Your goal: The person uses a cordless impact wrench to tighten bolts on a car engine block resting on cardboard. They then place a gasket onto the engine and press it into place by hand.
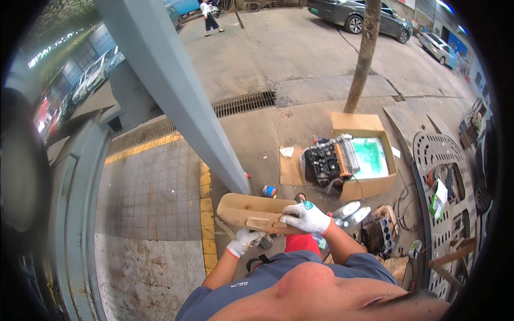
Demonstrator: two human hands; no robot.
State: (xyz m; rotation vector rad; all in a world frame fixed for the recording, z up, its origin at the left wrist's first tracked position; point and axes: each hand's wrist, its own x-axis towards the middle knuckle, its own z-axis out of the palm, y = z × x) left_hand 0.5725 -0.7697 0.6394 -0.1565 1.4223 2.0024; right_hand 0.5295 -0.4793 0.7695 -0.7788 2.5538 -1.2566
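Observation:
A tan, trough-shaped part (249, 205) with rounded ends and an oblong slot in its near wall is held up in front of my body. My right hand (309, 216), in a white glove with an orange cuff, is closed on its right end, thumb on the near wall. Under the near edge, my left hand (244, 243), gloved alike, is closed with its fingers curled against the part. A pale strap (225, 229) runs from the part's left end down to this hand. The left fingertips are partly hidden. Close beside them shows a dark rounded object (266, 242).
Ahead to the right, an engine (326, 163) rests beside an open cardboard box (369, 187) with a green-and-white inside. White bottles (350, 211) and another engine block (377, 235) lie nearer. A slanting grey post (182, 91) stands ahead left. Perforated metal plating (450, 214) lies right.

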